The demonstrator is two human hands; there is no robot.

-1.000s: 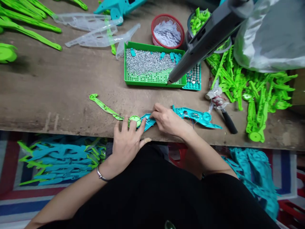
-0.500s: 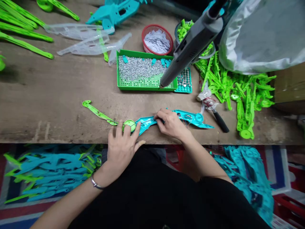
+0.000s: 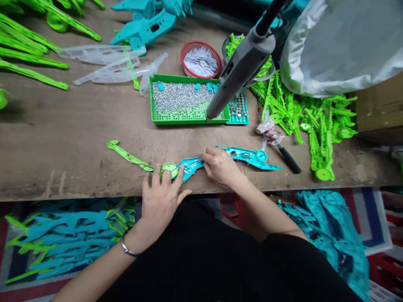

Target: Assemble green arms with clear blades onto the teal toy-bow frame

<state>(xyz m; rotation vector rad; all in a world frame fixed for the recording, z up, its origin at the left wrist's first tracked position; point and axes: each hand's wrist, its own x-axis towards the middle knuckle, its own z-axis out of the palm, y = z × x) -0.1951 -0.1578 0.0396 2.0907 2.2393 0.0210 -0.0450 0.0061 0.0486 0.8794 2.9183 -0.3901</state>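
A long turquoise plastic half-shell lies near the bench's front edge, its hollow side up. Its left end meets a green plastic arm with a round disc. Along the green arm and into the shell runs a thin wire. My left hand rests flat and spread, its fingertips on the disc and the shell's left end. At the shell's middle, my right hand is closed, fingertips pinched where the wire meets them; the exact grip is partly hidden. Small coloured wires and a metal part show in the shell's right section.
A green tray of screws and a red basket of white pieces stand behind. A grey electric screwdriver hangs over the tray. Right lie a black-handled tool and piled green parts. Turquoise parts are stacked below the bench.
The camera view has shifted slightly, so the bench items sit lower in the picture. My right hand has moved slightly left along the shell, fingers curled tighter; the left hand stays on the disc.
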